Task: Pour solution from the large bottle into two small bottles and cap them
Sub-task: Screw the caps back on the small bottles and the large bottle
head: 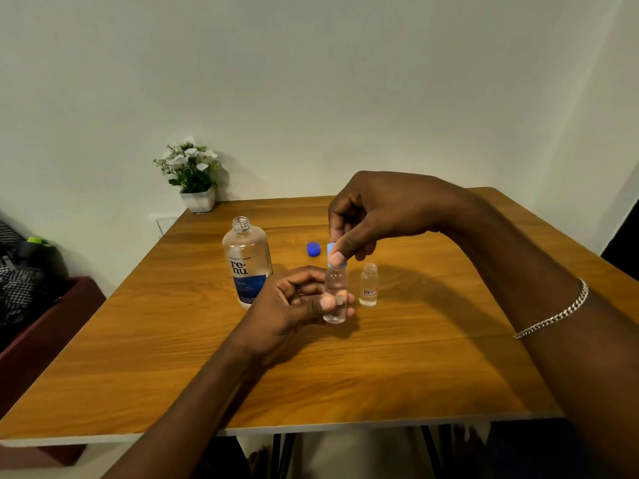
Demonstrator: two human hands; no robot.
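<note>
Bottle (334,283) in left hand (287,305); right hand (377,209) pinches cap (330,249).

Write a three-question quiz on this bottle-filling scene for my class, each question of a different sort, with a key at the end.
1. True or false: the large bottle stands on the table with no cap on.
2. Choose one. The right hand pinches: A) a pen; B) the blue cap atop the small bottle that the left hand grips; C) a spoon.
3. Count: how many caps lie loose on the table?

Key: 1 true. 2 B. 3 one, the loose cap lying between the large bottle and the right hand.
</note>
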